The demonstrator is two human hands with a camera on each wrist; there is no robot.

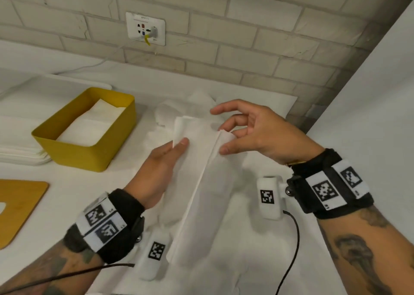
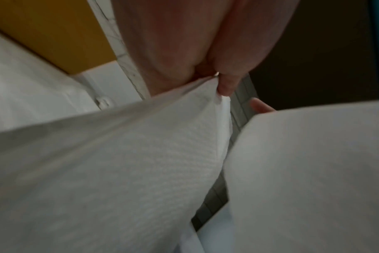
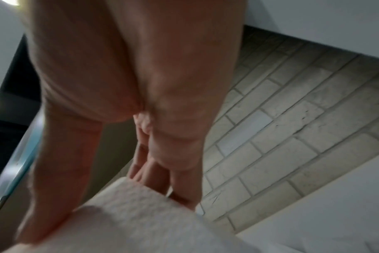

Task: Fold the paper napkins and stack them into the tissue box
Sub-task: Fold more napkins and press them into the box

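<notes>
Left hand (image 1: 164, 160) pinches a napkin (image 1: 201, 182) edge; right hand (image 1: 251, 131) – fingers spread, loosely bent – pinches it too (both wrists strapped).

napkin (image 1: 201, 182): white, long fold, held above table | tissue box (image 1: 94, 158): yellow, open, folded napkins inside
</notes>
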